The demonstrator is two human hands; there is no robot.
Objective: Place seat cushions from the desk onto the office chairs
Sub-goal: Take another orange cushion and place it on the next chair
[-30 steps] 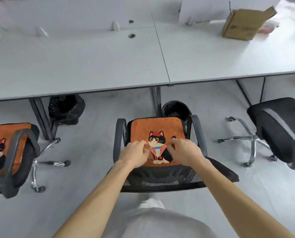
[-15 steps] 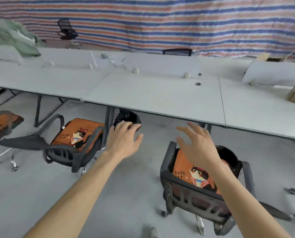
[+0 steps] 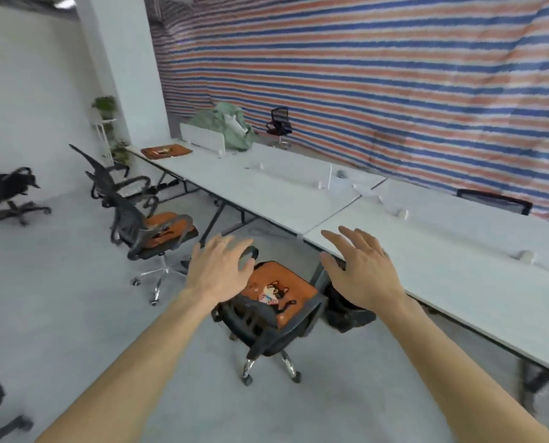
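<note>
Both hands were empty as I watched the feed: the left hand (image 3: 220, 270) and the right hand (image 3: 361, 271) hung palm-down in the air with fingers spread and loosely bent, gripping nothing. A thin ring (image 3: 225, 242) showed on a left finger. A second before, those hands had been pressing the orange cat cushion (image 3: 282, 286) into its seat; by this moment they had lifted clear, and the view had swung left along the row.

That cushion lay flat on the nearest office chair (image 3: 266, 327), a black mesh-backed frame with curved armrests and a chromed star base on castors. A second orange cushion (image 3: 167, 223) sat on the next chair (image 3: 132, 228) down the row. The swing had brought a third orange cushion (image 3: 166, 151) into sight, lying flat at the far end of the desk (image 3: 266, 190), a long run of smooth white tops on dark angled legs.

Beside the near chair stood a bin lined with a crumpled black bag (image 3: 346, 311). A woven tarpaulin (image 3: 362, 75) in red, white and blue stripes covered the back wall, sagging in soft folds.
</note>
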